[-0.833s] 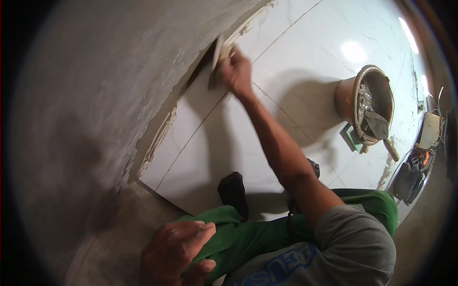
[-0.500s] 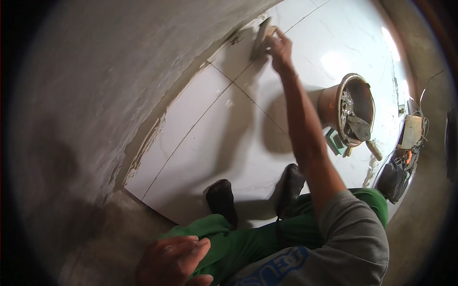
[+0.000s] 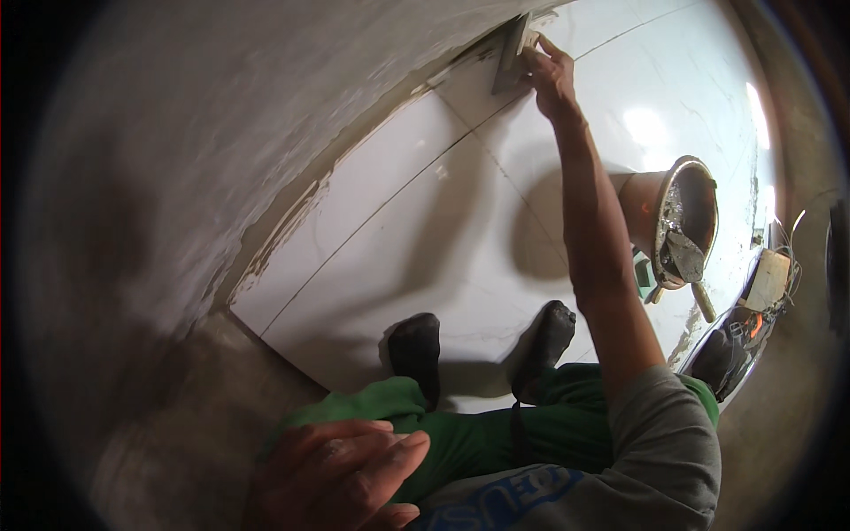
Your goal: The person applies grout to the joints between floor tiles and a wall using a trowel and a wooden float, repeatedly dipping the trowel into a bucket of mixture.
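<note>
My right hand point(image 3: 551, 78) is closed round the pale handle of a flat trowel point(image 3: 512, 60). Its grey plate stands tilted nearly on edge, close to the foot of the wall at the far end of the tiled floor point(image 3: 390, 221). Whether the plate touches the wall is hard to make out. Below it, a grey mortar strip point(image 3: 288, 203) runs between the white tiles and the wall. My left hand point(image 3: 341, 478) hovers by my green-trousered thigh, its fingers loosely bent and the thumb apart, with nothing visible in it.
A mortar-crusted bucket point(image 3: 642, 208) stands right of my right forearm, a pointing trowel point(image 3: 683, 257) resting in it. Beside it lies a green-edged tool point(image 3: 642, 274). A dark bag point(image 3: 722, 354) and a wooden block with wires point(image 3: 768, 281) sit far right. The rough grey wall point(image 3: 177, 159) rises at left.
My right hand has pushed the trowel a little farther along the wall's foot. The whole view has shifted somewhat, and my left hand has come slightly to the right.
</note>
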`<state>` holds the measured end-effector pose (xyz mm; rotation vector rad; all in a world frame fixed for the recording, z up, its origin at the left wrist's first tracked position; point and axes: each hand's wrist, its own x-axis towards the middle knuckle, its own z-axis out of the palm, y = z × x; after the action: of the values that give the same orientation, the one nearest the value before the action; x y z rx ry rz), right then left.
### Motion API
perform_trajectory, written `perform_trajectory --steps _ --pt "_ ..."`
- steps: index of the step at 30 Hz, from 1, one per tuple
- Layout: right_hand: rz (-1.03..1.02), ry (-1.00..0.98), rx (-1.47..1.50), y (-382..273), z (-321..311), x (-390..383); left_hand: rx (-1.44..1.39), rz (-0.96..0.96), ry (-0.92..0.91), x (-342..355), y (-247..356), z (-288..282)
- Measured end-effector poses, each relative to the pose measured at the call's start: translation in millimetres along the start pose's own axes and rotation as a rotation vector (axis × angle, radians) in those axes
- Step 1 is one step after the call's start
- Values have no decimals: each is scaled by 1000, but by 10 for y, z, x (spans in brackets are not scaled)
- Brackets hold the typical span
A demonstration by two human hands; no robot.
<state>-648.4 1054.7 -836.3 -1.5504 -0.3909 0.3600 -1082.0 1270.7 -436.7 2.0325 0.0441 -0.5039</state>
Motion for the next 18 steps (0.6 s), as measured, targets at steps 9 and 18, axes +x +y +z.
perform_trajectory --steps 9,18 --pt "135 155 -44 -217 1488 -968 -20 67 98 -294 9 55" --pt "282 173 -186 -469 2290 -1510 -24 32 232 -535 63 113"
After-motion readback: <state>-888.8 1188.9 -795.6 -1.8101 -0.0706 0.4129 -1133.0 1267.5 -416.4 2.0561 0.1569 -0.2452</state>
